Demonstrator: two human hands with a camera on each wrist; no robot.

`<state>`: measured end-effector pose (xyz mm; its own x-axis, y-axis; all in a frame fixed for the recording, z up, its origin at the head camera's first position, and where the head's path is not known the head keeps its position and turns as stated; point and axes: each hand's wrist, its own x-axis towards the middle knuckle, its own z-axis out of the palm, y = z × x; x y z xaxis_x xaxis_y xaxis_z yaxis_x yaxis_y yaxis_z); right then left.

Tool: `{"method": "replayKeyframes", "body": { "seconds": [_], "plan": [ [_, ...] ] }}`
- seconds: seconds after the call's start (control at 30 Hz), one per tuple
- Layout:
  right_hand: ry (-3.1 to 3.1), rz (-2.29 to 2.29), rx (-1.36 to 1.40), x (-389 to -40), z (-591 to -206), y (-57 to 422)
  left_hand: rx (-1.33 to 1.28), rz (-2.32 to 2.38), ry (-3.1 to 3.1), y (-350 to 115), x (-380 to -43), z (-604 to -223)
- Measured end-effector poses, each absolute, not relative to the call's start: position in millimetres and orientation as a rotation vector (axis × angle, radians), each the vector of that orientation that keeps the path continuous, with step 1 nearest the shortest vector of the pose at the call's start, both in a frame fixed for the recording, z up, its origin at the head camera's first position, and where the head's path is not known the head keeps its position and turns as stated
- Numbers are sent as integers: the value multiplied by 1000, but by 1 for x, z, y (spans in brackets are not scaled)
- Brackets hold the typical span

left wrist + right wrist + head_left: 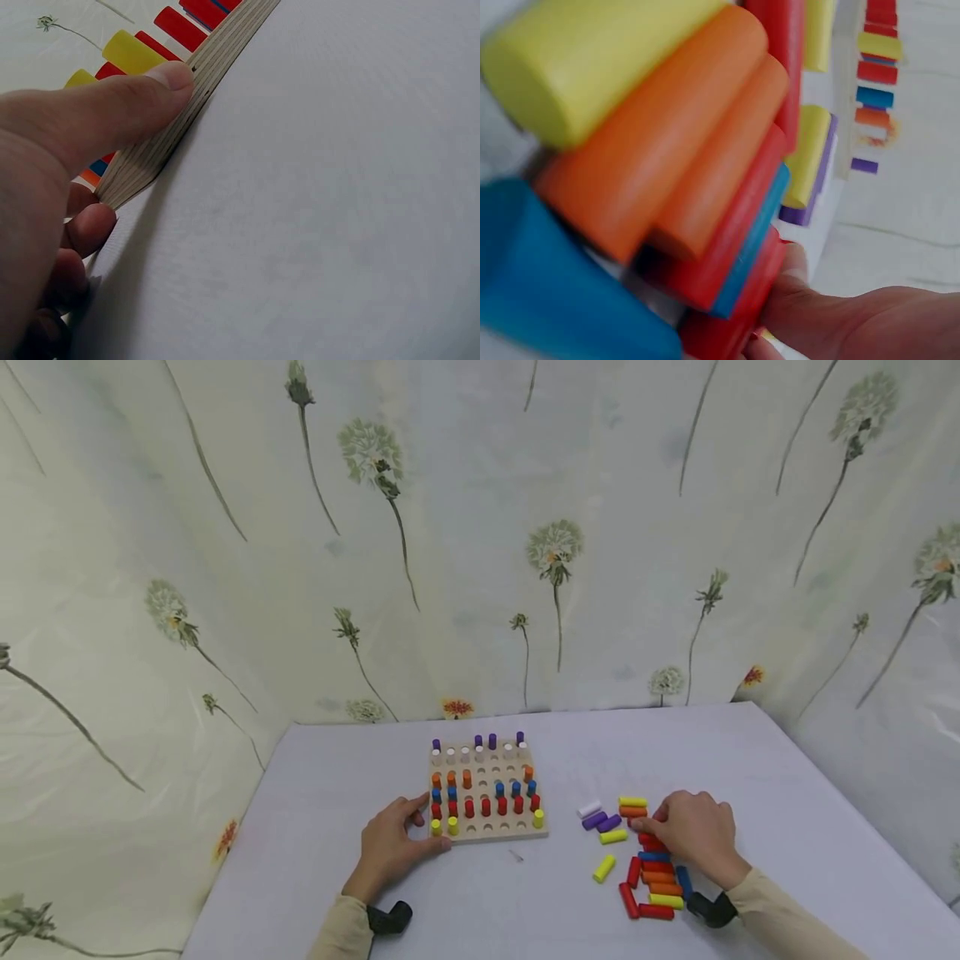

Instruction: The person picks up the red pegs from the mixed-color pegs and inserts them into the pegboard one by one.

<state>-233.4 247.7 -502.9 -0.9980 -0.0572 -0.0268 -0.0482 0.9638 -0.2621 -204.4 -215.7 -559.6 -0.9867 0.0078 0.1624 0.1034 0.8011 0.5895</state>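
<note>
left hand (393, 839) grips wooden pegboard (498, 838) by its corner | right hand (697, 831) pinches red peg (634, 822), loose pegs (660, 877) beside it | likely light, stiff, smooth; hold mid-barrel

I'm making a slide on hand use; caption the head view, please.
Left hand holding a pegboard by its corner, right hand touching a red peg among loose colored pegs.

Near left corner: left hand (393, 841) is blocking the edge of the pegboard (495, 832).
Pegboard rows: standing pegs (486, 807) are obstructing low passes.
Middle gap: bare tabletop (558, 893) is running between pegboard and loose pegs (658, 878).
Right side: loose pegs are crowding the right hand (697, 831).
</note>
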Motion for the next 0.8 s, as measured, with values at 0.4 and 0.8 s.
{"method": "replayKeyframes", "body": {
  "seconds": [0.4, 0.8],
  "plan": [
    [2916, -585, -36, -241, -485, 266, -88, -932, -2838, -215, -205, -558],
    [3011, -729, -88, -246, -481, 271, -77, -931, -2834, -214, -204, -558]
  ]
}}
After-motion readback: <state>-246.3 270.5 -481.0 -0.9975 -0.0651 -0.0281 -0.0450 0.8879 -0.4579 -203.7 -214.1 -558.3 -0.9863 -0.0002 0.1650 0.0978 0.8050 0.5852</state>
